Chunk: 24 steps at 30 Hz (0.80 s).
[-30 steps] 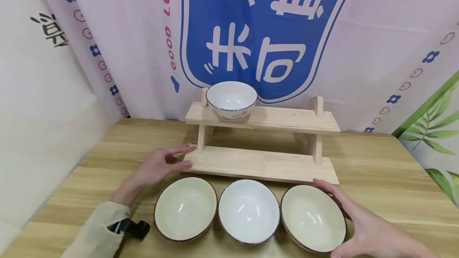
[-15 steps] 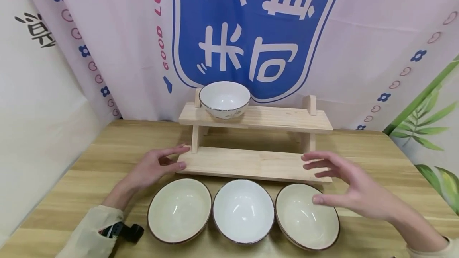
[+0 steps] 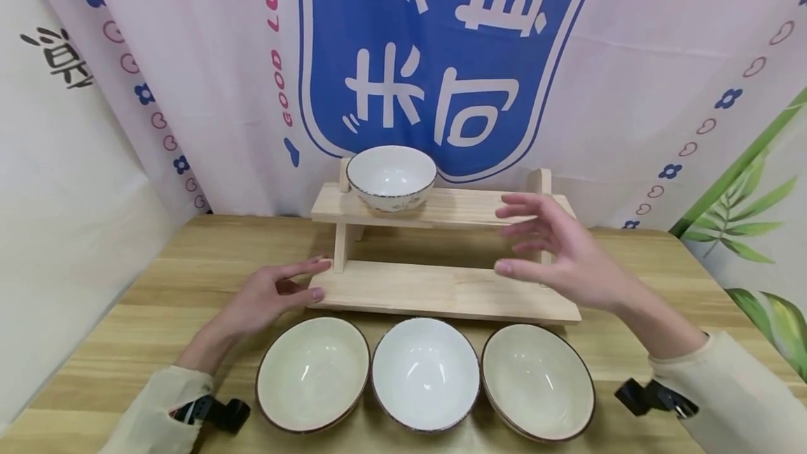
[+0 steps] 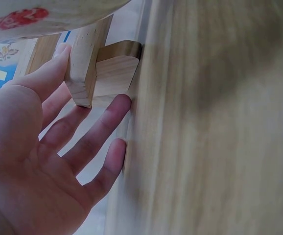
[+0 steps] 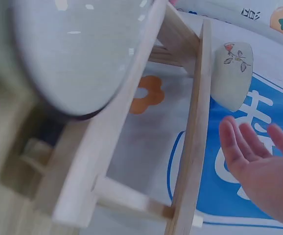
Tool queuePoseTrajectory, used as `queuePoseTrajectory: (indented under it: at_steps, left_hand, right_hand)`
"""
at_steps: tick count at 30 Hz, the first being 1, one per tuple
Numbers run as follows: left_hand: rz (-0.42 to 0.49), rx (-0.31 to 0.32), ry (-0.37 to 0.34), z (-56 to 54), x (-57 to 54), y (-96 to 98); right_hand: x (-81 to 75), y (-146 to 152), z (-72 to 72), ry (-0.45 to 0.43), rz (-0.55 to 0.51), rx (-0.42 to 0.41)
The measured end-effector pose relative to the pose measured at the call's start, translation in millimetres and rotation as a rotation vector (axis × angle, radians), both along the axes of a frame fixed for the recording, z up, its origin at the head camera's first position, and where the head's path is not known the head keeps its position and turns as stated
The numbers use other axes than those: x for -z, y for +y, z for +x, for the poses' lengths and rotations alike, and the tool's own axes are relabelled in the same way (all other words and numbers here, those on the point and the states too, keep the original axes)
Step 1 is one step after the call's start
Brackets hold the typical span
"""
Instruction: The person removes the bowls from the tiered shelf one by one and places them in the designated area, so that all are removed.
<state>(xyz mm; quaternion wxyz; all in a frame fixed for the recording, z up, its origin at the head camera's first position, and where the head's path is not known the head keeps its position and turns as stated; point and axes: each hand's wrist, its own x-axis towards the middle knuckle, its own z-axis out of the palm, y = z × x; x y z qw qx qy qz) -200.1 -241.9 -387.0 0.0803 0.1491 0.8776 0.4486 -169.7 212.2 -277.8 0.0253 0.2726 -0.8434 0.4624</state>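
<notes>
A light two-tier wooden display stand [image 3: 441, 289] sits on the table. My left hand [image 3: 267, 296] grips the left end of its lower board, thumb at the front corner and fingers behind; in the left wrist view the board end [image 4: 80, 73] lies between thumb and fingers. A white bowl [image 3: 392, 177] with a dark rim and floral side rests on the upper board's left part. My right hand [image 3: 557, 251] hovers before the stand's right part, fingers spread, holding nothing. In front stand a cream bowl [image 3: 312, 373], a white bowl [image 3: 425, 373] and another cream bowl [image 3: 539, 380], side by side.
The wood-grain table [image 3: 649, 286] extends to both sides of the stand. Behind it hangs a printed cloth [image 3: 252, 90] with a blue sign. Upright pegs [image 3: 543, 181] rise from the upper board's back.
My right hand has let go of the right cream bowl and moved up and leftward to the upper board's level. My left hand stays at the stand's end. The view has shifted slightly right.
</notes>
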Motion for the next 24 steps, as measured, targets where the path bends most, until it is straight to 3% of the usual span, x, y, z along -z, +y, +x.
queuePoseTrajectory:
  at_steps: [12,24]
  left_hand:
    - [-0.027,-0.007,0.005,-1.0,-0.7,1.0]
    - [-0.014,0.002,0.004,-0.3,-1.1,0.3]
  right_hand:
    - [-12.8,-38.4,-39.5,-0.144,-0.137,0.083]
    - [-8.4,-68.7,-68.3,-0.186,-0.108,0.099]
